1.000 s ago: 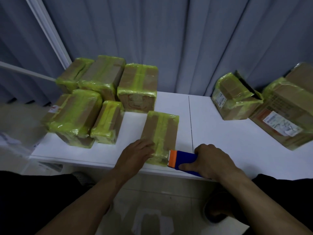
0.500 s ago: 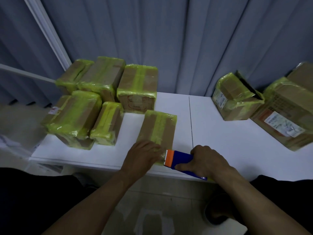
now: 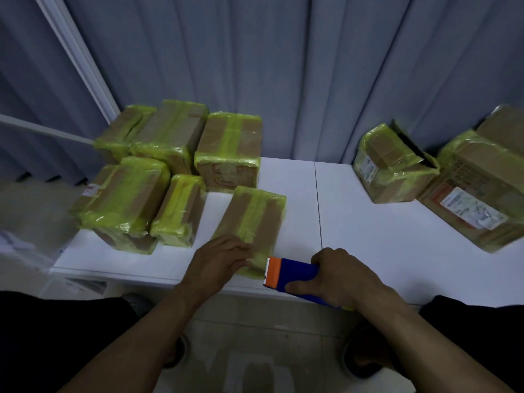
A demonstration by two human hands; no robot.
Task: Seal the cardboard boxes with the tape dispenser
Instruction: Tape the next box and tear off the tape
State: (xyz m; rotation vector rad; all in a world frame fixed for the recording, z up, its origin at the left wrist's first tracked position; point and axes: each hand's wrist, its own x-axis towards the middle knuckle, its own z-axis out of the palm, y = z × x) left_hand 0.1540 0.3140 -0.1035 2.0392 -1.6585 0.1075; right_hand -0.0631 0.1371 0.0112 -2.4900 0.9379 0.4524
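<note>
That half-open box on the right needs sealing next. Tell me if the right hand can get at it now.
Probably yes: only bare table lies between the right hand and the half-open box, though that hand is gripping the tape dispenser.

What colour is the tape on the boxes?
Yellow-green tape, best seen in the head view.

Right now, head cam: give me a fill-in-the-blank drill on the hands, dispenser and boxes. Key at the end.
1. The right hand grips the tape dispenser by its ____ body.
2. Its ____ end faces the small taped box under the left hand.
3. The boxes sit on a ____ table.
4. The box with an open flap stands to the dispenser's ____.
Missing words: blue; orange; white; right.
</note>
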